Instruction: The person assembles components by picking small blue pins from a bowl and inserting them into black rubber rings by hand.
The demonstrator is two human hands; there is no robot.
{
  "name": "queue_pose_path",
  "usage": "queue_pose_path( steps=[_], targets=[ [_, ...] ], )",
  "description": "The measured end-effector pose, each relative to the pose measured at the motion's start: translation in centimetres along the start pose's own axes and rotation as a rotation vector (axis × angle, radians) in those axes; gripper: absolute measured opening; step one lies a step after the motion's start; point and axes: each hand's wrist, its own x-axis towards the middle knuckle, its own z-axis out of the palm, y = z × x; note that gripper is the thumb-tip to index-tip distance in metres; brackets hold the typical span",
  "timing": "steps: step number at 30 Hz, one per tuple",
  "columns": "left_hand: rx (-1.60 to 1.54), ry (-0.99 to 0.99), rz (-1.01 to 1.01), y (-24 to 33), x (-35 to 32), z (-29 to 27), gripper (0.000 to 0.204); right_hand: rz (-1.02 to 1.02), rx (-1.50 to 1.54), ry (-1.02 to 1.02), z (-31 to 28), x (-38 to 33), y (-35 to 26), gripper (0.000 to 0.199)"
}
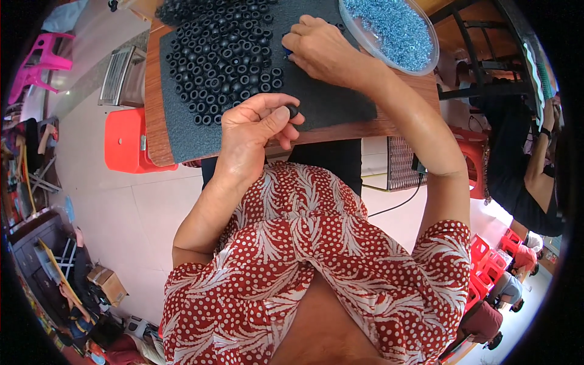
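Note:
Between the thumb and fingers of my left hand [252, 125] is a small black rubber piece [292, 111], held just over the near edge of a dark mat [331, 100]. My right hand [319, 48] is farther out over the mat, its fingers curled together. Something dark blue peeks out at those fingertips, too hidden to name. Left of the right hand lies a broad spread of black cup-shaped rubber pieces [228, 64], many with their round openings facing up. A clear round tub [435, 45] full of small see-through blue pieces stands to the right.
The mat lies on a wooden table [156, 115]. A red stool [125, 140] stands at the table's left side, beside a metal-framed item [121, 76]. A pink stool [42, 64] is farther left. Another person's arm [538, 164] shows at the right, with several seated people beyond.

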Motion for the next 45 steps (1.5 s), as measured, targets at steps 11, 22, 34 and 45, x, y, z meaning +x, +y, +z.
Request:
queue_pose_path(
  steps=[11, 22, 34, 45],
  targets=[
    [-0.151, 0.007, 0.002, 0.7, 0.6, -0.6, 0.021, 0.394, 0.612, -0.026, -4.6, -1.5, -2.9, 0.022],
    [-0.113, 0.0, 0.107, 0.5, 1.4, 0.5, 0.02, 0.647, 0.98, -0.095, -6.0, -2.7, -5.8, 0.024],
    [-0.299, -0.104, 0.037, -0.1, 1.7, 0.2, 0.02, 0.675, 0.826, 0.02, -5.6, -3.0, -6.2, 0.037],
    [-0.311, -0.115, 0.012, 0.1, 1.5, 0.1, 0.021, 0.478, 0.548, 0.148, -4.8, -1.6, -3.3, 0.026]
  ],
)
